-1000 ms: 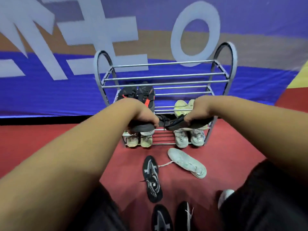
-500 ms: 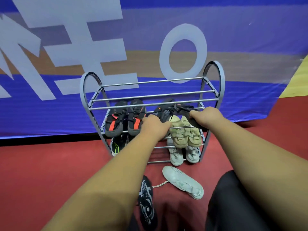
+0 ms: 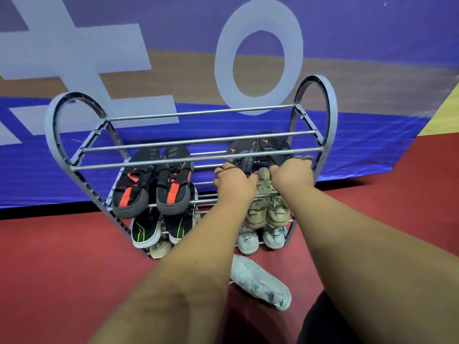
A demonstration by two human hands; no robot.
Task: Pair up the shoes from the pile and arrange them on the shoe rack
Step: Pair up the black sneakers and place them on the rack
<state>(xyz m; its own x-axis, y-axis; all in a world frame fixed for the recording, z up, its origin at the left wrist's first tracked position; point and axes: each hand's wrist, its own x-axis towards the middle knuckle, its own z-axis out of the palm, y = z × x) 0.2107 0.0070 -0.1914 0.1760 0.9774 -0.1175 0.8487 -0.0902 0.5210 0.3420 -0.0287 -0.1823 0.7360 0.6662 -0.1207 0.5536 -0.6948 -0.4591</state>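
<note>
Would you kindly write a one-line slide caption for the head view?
Left hand and right hand seat a black pair on the shoe rack beside the black-and-red pair.

Likely an indoor sports hall. Red court floor (image 3: 49,281) spreads below the right grip (image 3: 293,175); beyond it hangs a large blue banner (image 3: 372,150) with white lettering.

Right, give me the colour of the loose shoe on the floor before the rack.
The loose shoe is white, a bit grubby; the head view shows it.

Glossy metal rods (image 3: 198,140) on matt grey shoe rack (image 3: 332,115), cloth-topped black shoes (image 3: 280,148), matt red floor (image 3: 62,256)
</note>
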